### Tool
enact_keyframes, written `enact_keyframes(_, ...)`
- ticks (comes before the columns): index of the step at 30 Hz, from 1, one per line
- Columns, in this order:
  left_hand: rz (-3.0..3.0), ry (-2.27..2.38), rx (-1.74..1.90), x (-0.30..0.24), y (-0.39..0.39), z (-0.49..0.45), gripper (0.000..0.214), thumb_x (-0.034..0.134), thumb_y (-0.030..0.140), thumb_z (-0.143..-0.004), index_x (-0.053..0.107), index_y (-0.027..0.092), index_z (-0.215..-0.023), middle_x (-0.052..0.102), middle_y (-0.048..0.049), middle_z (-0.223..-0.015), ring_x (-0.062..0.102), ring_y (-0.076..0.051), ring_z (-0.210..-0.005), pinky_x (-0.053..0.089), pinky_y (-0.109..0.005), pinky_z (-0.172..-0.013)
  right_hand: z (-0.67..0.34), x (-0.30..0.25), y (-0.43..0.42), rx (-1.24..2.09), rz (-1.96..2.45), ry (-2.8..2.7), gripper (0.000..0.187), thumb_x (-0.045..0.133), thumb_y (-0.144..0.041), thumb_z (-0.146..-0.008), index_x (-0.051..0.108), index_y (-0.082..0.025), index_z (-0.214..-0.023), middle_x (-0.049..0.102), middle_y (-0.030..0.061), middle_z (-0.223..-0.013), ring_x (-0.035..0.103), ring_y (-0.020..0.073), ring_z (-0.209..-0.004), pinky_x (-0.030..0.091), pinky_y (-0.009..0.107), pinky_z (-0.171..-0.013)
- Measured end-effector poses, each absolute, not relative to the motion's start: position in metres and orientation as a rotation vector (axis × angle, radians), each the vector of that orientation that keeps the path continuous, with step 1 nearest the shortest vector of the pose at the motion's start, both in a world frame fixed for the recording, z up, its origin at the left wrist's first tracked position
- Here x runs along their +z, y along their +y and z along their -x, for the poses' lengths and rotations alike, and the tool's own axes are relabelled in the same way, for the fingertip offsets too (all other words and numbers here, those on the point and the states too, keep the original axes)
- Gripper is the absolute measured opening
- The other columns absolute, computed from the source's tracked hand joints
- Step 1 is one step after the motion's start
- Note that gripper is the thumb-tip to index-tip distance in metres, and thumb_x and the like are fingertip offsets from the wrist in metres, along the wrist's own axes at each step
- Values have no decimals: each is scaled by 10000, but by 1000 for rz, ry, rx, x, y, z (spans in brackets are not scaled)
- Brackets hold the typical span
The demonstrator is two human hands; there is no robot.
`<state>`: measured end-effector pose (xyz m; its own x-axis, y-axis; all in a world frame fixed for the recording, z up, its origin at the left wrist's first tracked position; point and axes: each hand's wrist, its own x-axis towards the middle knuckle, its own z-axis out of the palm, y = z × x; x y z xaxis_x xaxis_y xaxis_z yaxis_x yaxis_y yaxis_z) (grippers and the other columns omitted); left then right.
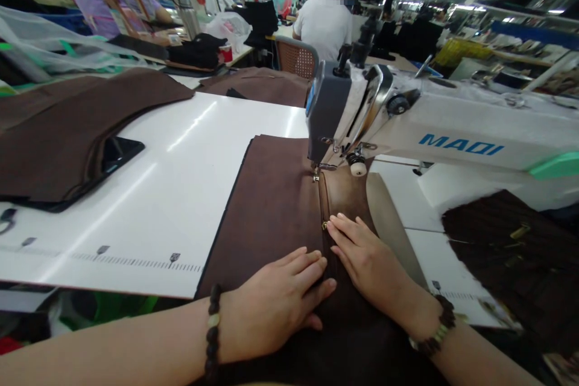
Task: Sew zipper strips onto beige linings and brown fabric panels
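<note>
A dark brown fabric piece (266, 193) lies on the white table under the presser foot (316, 176) of a sewing machine (452, 126). A zipper (322, 193) runs along the fabric from the foot towards me, with a small brass-coloured pull (324, 225) on it. My left hand (289, 295) rests on the fabric left of the zipper line, fingers stretched out and close together. My right hand (362, 253) lies flat on the right side, its fingertips at the zipper pull. Neither hand grasps anything. Lighter pocket cloth (391, 217) shows beneath at the right.
Stacked brown fabric panels (67, 126) cover the table's left side, above a dark flat object. Scissor handles (6, 220) show at the left edge. More dark cloth with zippers (511, 253) lies at the right. A chair (296, 57) and a co-worker in white (323, 27) are ahead.
</note>
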<state>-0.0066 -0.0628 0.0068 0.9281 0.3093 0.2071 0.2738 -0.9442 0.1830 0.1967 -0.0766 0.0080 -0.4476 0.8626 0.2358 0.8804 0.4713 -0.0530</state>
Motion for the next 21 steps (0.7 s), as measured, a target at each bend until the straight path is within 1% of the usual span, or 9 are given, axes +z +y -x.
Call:
enact_keyframes(4, -2910, 458, 337, 7, -59, 7, 442, 449, 454, -872, 465, 176, -1215, 505, -101, -1184, 452, -237, -1136, 337, -369, -1004, -194, 9, -73, -133, 1528, -2475, 365, 343, -146, -878, 514, -97, -1196, 529, 118, -1222, 464, 222, -1163, 405, 457, -978)
enact_keyframes(10, -2913, 459, 338, 8, -48, 6, 468, 497, 466, -843, 482, 163, -1199, 504, -113, -1176, 468, -244, -1114, 350, -380, -996, -192, 11, -65, -136, 1563, -2460, 362, 350, -152, -876, 513, -95, -1194, 537, 119, -1208, 483, 224, -1138, 432, 450, -947)
enact_keyframes(21, -2930, 469, 359, 7, -23, 2, 456, 508, 468, -836, 502, 164, -1176, 505, -113, -1167, 482, -251, -1085, 376, -385, -968, -193, 11, -40, -88, 1639, -2438, 367, 355, -176, -879, 497, -116, -1212, 514, 115, -1235, 456, 219, -1164, 399, 455, -978)
